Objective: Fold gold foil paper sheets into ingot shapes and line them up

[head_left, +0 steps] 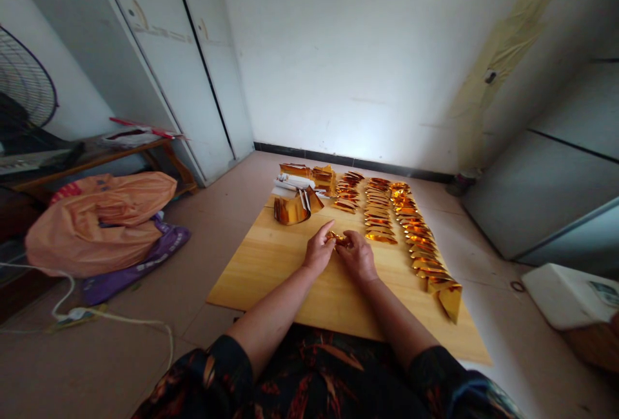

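Observation:
Over the middle of the wooden board [271,277], my left hand [319,250] and my right hand [356,255] come together around one small piece of gold foil paper [337,238]. Fingers of both hands pinch it, and they hide much of its shape. Just beyond my left hand lies a curled stack of gold foil sheets [292,210]. To the right of my hands run rows of folded gold foil pieces, a middle row [380,213] and a longer right row [420,238]. A shorter row [348,190] sits farther back.
Behind the curled stack are more gold sheets [324,179] and a white packet [293,182]. On the floor at left lie an orange bag [101,225], a purple bag [140,264] and a white cable [135,321]. A white box [570,295] stands at right.

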`<state>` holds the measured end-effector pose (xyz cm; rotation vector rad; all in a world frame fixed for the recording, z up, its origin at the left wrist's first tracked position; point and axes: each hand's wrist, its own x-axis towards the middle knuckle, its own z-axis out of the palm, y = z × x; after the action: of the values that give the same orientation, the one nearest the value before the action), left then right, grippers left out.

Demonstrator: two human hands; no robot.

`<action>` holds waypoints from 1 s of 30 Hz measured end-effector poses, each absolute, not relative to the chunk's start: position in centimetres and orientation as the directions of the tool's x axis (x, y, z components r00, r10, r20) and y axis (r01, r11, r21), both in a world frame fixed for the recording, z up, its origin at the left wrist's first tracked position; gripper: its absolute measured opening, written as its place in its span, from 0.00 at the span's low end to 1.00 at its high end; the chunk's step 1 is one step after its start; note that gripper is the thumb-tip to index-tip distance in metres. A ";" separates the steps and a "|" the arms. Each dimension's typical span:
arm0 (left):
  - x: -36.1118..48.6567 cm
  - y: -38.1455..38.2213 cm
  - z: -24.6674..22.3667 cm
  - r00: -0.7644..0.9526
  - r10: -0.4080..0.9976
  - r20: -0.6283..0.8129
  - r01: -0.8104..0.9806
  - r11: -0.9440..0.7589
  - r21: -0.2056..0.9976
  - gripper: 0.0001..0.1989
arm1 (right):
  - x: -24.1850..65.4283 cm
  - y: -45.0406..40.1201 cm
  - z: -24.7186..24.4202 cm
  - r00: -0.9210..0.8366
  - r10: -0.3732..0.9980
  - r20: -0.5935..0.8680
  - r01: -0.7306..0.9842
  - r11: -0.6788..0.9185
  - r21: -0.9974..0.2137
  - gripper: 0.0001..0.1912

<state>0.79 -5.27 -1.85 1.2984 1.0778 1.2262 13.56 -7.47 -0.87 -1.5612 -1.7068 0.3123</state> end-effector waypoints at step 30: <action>-1.3 -4.1 -2.4 0.160 0.958 0.240 0.484 -0.288 0.826 0.14 | 13.7 -8.9 -0.6 -0.197 0.871 0.450 0.890 0.352 -0.291 0.07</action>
<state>-1.35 -4.07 -2.41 1.8559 1.3673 1.0431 13.69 -8.95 -0.65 -1.5271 -2.0749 -0.0455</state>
